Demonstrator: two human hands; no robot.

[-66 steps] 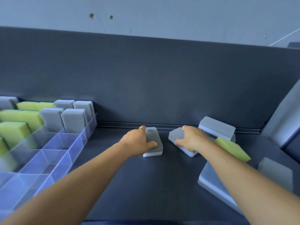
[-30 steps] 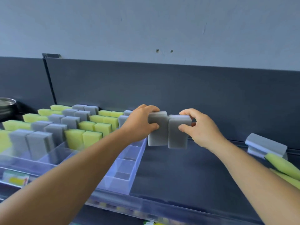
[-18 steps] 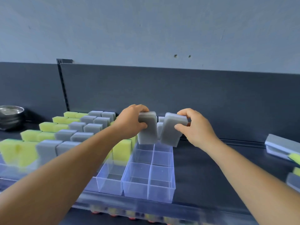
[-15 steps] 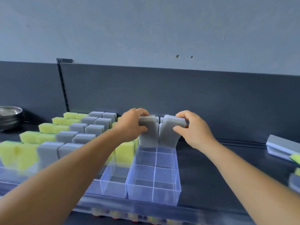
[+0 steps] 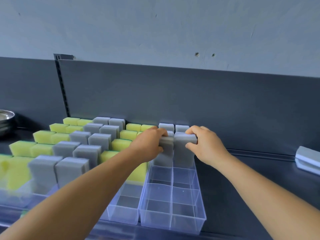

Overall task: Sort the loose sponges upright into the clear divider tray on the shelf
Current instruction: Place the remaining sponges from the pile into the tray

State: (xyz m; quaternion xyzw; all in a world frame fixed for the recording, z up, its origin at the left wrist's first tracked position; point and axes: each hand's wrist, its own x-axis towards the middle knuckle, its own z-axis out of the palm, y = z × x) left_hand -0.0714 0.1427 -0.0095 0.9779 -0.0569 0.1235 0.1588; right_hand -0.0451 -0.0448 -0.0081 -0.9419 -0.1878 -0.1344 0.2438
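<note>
Left hand: our left hand (image 5: 149,146) sits at frame centre, its fingers (image 5: 161,133) curled over the top of the left gray sponge (image 5: 164,153) and clamped on it, thumb low on its near face.
Right hand: our right hand (image 5: 207,146) pinches the right gray sponge (image 5: 183,151), fingers over the top edge, thumb on its near face.
Sponges: both stand upright, side by side and touching, lowered into two neighbouring compartments of the clear divider tray (image 5: 173,220), just in front of the gray sponges already standing at its back.
Tray: the compartments nearer us hold nothing.
Loose sponges: a gray stack (image 5: 308,159) lies on the shelf (image 5: 242,196) at the right edge.
</note>
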